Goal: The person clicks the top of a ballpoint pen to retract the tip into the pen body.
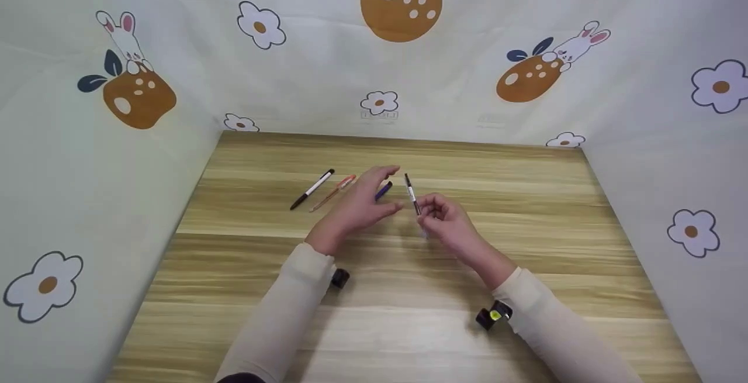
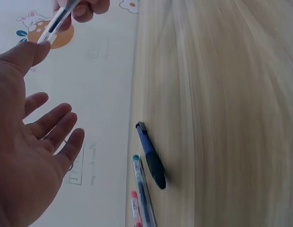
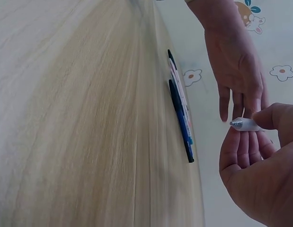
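My right hand (image 1: 453, 225) pinches a slim pen (image 1: 411, 192) between thumb and fingers, its dark end pointing up and away. In the right wrist view the pen's pale, pointed end (image 3: 243, 124) sticks out past the thumb. Just left of that pen, my left hand (image 1: 357, 200) hovers with fingers spread and nothing in its grasp. The pen's clear end overlaps the left thumb tip in the left wrist view. A blue pen (image 1: 384, 190) with a dark grip lies on the table, partly hidden behind the left hand.
Left of the hands, a white-and-black pen (image 1: 312, 189) and an orange-capped pen (image 1: 333, 192) lie slanted on the wooden table (image 1: 234, 272). A clear pen with a teal end (image 2: 143, 189) lies beside the blue one. Patterned white sheets (image 1: 315, 73) wall the table's back and sides.
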Motion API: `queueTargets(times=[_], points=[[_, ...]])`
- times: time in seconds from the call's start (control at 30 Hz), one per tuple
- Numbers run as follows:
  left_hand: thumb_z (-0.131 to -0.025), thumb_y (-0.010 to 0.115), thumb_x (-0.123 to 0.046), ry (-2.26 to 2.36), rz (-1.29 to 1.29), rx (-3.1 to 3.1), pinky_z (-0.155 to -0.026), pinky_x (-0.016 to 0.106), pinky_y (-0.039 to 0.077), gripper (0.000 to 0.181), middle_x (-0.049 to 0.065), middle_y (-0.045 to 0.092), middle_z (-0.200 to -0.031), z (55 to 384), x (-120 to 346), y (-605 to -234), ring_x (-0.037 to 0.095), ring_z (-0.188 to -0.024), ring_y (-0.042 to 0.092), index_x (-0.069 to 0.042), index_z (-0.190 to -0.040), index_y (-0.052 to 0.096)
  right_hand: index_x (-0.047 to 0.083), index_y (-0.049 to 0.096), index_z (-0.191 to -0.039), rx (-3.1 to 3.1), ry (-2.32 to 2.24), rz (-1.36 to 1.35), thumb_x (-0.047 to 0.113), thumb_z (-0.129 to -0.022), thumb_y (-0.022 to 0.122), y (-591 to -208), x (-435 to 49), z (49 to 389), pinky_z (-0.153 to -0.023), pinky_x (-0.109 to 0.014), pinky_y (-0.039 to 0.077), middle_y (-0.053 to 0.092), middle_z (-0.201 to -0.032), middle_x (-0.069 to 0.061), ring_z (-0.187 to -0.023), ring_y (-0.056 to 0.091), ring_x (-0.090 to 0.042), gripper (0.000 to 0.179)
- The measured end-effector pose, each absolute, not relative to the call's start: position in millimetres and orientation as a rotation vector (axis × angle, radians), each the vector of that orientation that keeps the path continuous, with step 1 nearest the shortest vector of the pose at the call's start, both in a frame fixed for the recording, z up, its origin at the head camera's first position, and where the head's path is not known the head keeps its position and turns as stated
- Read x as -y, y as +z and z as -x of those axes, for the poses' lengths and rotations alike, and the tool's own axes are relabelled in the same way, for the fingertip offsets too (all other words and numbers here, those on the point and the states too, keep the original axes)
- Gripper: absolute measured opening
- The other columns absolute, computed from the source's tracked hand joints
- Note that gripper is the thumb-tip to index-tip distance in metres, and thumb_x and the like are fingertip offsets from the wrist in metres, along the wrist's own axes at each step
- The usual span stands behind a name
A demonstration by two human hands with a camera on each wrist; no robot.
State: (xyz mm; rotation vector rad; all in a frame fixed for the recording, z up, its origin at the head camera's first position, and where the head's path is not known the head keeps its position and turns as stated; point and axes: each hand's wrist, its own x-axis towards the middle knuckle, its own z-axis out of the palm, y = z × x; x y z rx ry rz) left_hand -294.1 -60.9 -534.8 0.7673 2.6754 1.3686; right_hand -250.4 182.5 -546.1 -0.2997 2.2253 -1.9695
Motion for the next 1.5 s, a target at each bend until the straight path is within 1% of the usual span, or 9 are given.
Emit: queueTargets(times=[0.13, 0.27, 0.4, 0.57, 0.63, 0.8, 1.1, 1.33, 1.5], points=[[-0.099, 0.085, -0.039, 1.246, -0.761, -2.733, -0.126, 0.043, 0.038, 0.086, 0.006, 0.048, -0.167, 294.3, 68.0, -536.7, 0.024, -0.155, 0.044, -0.017, -0.169, 0.042, -0.011, 0.069, -0.122, -2.295, -1.9, 0.339, -0.01, -0.094, 0.069, -546.4, -184.8, 252.8, -0.075, -0.021, 0.052, 0.066, -0.097, -0.007, -0.093, 0.061, -0.018, 0.028], [-0.099, 0.085, -0.041, 1.187, -0.748, -2.74, -0.127, 0.045, 0.037, 0.089, 0.005, 0.043, -0.171, 294.1, 74.3, -537.4, 0.025, -0.158, 0.041, -0.019, -0.171, 0.039, -0.011, 0.068, -0.123, -2.345, -1.842, 0.354, -0.011, -0.094, 0.069, -547.6, -186.9, 256.3, -0.074, -0.021, 0.051, 0.068, -0.098, -0.01, -0.091, 0.061, -0.019, 0.029], [-0.099, 0.085, -0.04, 1.143, -0.734, -2.754, -0.127, 0.046, 0.037, 0.09, 0.005, 0.042, -0.173, 294.6, 80.2, -536.9, 0.025, -0.159, 0.04, -0.017, -0.172, 0.038, -0.011, 0.068, -0.122, -2.389, -1.79, 0.373, -0.009, -0.094, 0.07, -548.9, -189.7, 260.9, -0.073, -0.022, 0.051, 0.067, -0.099, -0.011, -0.09, 0.06, -0.02, 0.028], [-0.098, 0.086, -0.041, 1.118, -0.715, -2.773, -0.124, 0.045, 0.041, 0.091, 0.008, 0.043, -0.172, 296.0, 86.2, -535.4, 0.028, -0.153, 0.048, -0.016, -0.171, 0.039, -0.006, 0.07, -0.12, -2.438, -1.737, 0.404, -0.01, -0.094, 0.07, -549.3, -191.7, 267.3, -0.073, -0.022, 0.05, 0.066, -0.096, -0.006, -0.088, 0.06, -0.02, 0.026], [-0.097, 0.087, -0.041, 1.125, -0.698, -2.766, -0.125, 0.046, 0.04, 0.091, 0.008, 0.043, -0.172, 296.6, 88.4, -535.5, 0.028, -0.153, 0.048, -0.017, -0.171, 0.039, -0.004, 0.07, -0.118, -2.469, -1.71, 0.414, -0.01, -0.094, 0.069, -550.2, -192.1, 270.6, -0.073, -0.022, 0.049, 0.065, -0.094, -0.004, -0.087, 0.059, -0.019, 0.025], [-0.098, 0.086, -0.042, 1.139, -0.673, -2.749, -0.13, 0.047, 0.033, 0.092, 0.01, 0.041, -0.174, 296.3, 93.5, -535.6, 0.029, -0.16, 0.038, -0.016, -0.172, 0.039, 0.0, 0.07, -0.118, -2.542, -1.626, 0.446, -0.009, -0.094, 0.068, -551.3, -192.9, 278.1, -0.075, -0.024, 0.049, 0.064, -0.094, -0.003, -0.087, 0.06, -0.019, 0.026], [-0.1, 0.084, -0.035, 1.183, -0.704, -2.721, -0.13, 0.051, 0.032, 0.088, 0.012, 0.039, -0.174, 295.9, 99.6, -535.0, 0.033, -0.162, 0.033, -0.013, -0.171, 0.038, -0.002, 0.071, -0.118, -2.596, -1.528, 0.483, -0.008, -0.092, 0.064, -553.4, -195.3, 287.6, -0.07, -0.023, 0.048, 0.067, -0.094, -0.012, -0.082, 0.059, -0.017, 0.027], [-0.1, 0.085, -0.033, 1.209, -0.658, -2.703, -0.129, 0.054, 0.033, 0.088, 0.012, 0.037, -0.175, 296.0, 101.5, -535.4, 0.034, -0.161, 0.034, -0.016, -0.172, 0.037, -0.002, 0.072, -0.115, -2.61, -1.471, 0.461, -0.009, -0.09, 0.065, -556.7, -195.6, 292.3, -0.068, -0.023, 0.048, 0.064, -0.089, -0.002, -0.08, 0.059, -0.015, 0.027], [-0.1, 0.085, -0.031, 1.22, -0.638, -2.695, -0.129, 0.053, 0.033, 0.087, 0.012, 0.038, -0.175, 296.3, 101.8, -535.9, 0.033, -0.161, 0.034, -0.016, -0.172, 0.038, -0.002, 0.073, -0.116, -2.632, -1.413, 0.458, -0.007, -0.091, 0.067, -559.2, -196.2, 295.2, -0.071, -0.026, 0.049, 0.066, -0.089, -0.003, -0.081, 0.06, -0.016, 0.027]])
